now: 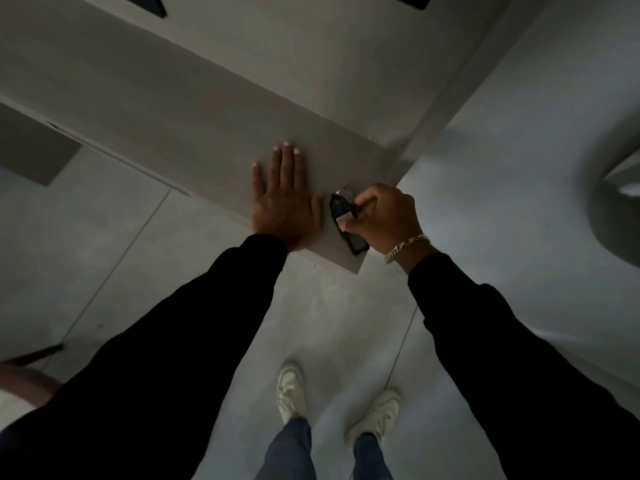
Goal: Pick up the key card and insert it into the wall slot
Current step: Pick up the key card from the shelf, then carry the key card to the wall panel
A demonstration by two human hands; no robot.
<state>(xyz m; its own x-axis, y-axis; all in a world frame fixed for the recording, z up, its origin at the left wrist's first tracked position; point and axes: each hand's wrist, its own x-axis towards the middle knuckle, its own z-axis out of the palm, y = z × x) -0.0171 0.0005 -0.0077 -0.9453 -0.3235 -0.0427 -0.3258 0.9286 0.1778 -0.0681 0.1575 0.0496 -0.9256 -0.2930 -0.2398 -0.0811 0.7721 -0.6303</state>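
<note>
The key card point(343, 216) is a black tag with a pale label and a small metal ring at its far end. It lies at the near right corner of a grey shelf point(194, 133). My right hand point(384, 216) is closed over it, thumb and fingers pinching its middle. My left hand point(284, 199) lies flat on the shelf just left of the card, palm down, fingers spread, holding nothing. No wall slot can be made out in this dim view.
The shelf runs diagonally from upper left to the corner of two grey walls point(519, 168). A rounded white fixture point(616, 202) juts in at the right. Below are a tiled floor point(138, 254), my shoes point(292, 389), and a chair edge point(31, 372) at lower left.
</note>
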